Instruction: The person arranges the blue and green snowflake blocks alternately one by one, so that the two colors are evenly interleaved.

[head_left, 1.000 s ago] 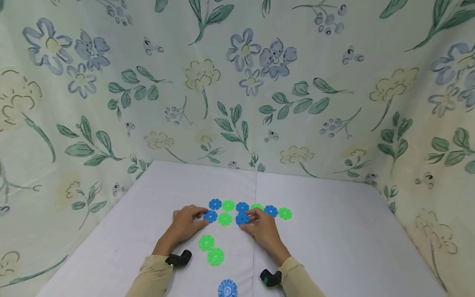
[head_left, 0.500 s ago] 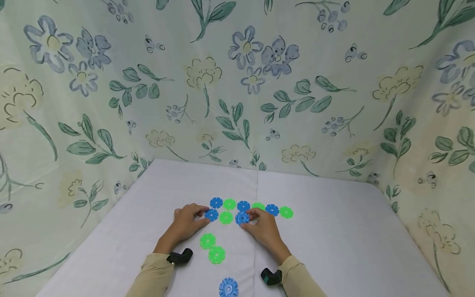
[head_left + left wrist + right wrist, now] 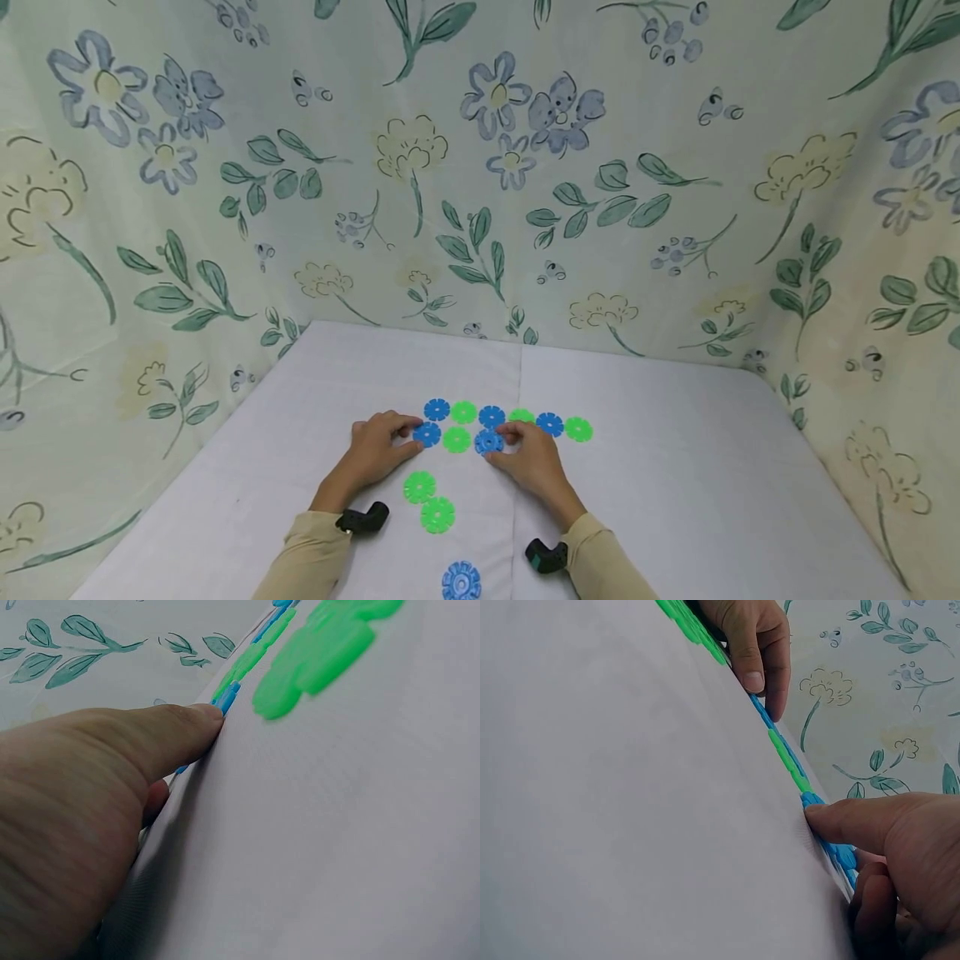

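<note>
My left hand (image 3: pixel 373 457) holds a blue notched plastic disc (image 3: pixel 427 434) between thumb and fingers at the left end of the lower row. In the left wrist view the thumb presses on the rim of that blue disc (image 3: pixel 227 699). With thumb and fingertips my right hand (image 3: pixel 536 463) pinches another blue notched disc (image 3: pixel 488 442), whose face shows raised rings. Between the two lies a green notched disc (image 3: pixel 456 439). Above them runs a row of alternating discs, from a blue one (image 3: pixel 437 410) to a green one (image 3: pixel 578 429); my right fingers partly cover one green disc (image 3: pixel 521 415).
Two green discs (image 3: pixel 420 487) (image 3: pixel 438 515) touch each other nearer the front of the white-covered table (image 3: pixel 675 483). A blue ringed disc (image 3: pixel 461 581) lies at the front. Floral curtain (image 3: pixel 480 167) stands behind and at the sides.
The blue disc in my right hand has turned slightly, its raised rings now showing, and shifted a little left. My left hand stays at its disc.
</note>
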`<state>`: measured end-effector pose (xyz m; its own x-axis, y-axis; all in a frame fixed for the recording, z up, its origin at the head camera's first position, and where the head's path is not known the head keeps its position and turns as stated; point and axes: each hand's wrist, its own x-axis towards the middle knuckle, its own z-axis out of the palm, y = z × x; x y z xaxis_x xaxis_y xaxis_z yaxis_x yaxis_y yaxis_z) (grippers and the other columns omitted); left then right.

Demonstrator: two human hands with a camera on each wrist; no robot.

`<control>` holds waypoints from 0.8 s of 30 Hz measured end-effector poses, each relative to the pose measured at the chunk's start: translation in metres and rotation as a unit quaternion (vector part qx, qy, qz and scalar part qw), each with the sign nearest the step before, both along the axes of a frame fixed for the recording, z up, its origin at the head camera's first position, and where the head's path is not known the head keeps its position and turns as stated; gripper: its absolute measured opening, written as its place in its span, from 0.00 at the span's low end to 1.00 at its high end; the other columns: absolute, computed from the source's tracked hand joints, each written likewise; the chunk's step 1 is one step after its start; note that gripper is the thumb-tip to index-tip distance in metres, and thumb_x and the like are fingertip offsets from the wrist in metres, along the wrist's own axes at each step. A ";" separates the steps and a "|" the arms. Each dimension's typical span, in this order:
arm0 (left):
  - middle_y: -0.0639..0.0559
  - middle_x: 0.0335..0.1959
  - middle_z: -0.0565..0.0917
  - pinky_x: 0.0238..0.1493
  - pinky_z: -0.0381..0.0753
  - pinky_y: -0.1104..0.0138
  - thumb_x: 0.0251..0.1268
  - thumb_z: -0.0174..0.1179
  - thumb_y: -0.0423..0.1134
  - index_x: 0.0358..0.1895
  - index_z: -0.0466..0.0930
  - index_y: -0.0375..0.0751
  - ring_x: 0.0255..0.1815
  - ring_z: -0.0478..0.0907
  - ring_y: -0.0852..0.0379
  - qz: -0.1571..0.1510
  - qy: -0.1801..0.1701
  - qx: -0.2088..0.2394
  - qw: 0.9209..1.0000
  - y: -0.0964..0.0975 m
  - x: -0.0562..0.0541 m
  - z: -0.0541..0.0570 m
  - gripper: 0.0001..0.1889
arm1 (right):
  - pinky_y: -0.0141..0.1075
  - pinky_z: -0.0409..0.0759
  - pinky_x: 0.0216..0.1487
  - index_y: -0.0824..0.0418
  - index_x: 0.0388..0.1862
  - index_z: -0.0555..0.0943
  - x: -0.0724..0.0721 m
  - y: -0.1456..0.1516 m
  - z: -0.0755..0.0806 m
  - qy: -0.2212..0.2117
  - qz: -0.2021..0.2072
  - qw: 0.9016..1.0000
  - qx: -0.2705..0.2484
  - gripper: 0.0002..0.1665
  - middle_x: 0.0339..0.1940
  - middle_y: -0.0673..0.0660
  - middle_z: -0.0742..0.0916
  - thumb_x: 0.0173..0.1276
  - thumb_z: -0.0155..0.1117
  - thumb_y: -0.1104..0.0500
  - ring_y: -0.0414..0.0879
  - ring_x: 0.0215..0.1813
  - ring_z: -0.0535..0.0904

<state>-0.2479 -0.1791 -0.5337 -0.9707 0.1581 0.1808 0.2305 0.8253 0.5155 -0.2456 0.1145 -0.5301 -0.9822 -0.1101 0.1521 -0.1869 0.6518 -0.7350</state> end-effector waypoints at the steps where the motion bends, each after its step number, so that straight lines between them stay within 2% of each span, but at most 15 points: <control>1: 0.69 0.34 0.77 0.46 0.55 0.58 0.60 0.70 0.54 0.56 0.84 0.62 0.37 0.69 0.63 0.000 -0.001 0.001 1.000 0.000 0.000 0.000 0.20 | 0.39 0.76 0.44 0.51 0.47 0.87 0.000 0.000 0.000 -0.005 -0.001 1.000 -0.002 0.22 0.36 0.45 0.83 0.52 0.82 0.49 0.41 0.39 0.76; 10: 0.69 0.34 0.77 0.46 0.55 0.59 0.60 0.70 0.54 0.57 0.84 0.62 0.37 0.69 0.63 -0.001 -0.002 0.001 1.000 -0.001 -0.001 0.000 0.20 | 0.38 0.73 0.40 0.52 0.47 0.87 0.000 0.000 0.002 -0.018 -0.001 1.000 0.008 0.22 0.31 0.46 0.80 0.53 0.80 0.48 0.42 0.35 0.73; 24: 0.69 0.33 0.77 0.45 0.55 0.59 0.60 0.70 0.54 0.56 0.84 0.62 0.37 0.69 0.63 0.001 -0.003 0.003 1.000 -0.001 0.000 0.000 0.20 | 0.39 0.75 0.40 0.50 0.49 0.87 0.002 -0.002 0.002 -0.019 -0.007 0.999 0.027 0.23 0.35 0.46 0.83 0.54 0.79 0.47 0.41 0.37 0.75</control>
<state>-0.2480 -0.1802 -0.5334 -0.9721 0.1550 0.1762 0.2258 0.8224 0.5221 -0.2433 0.1121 -0.5284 -0.9887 -0.1028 0.1095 -0.1501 0.6935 -0.7046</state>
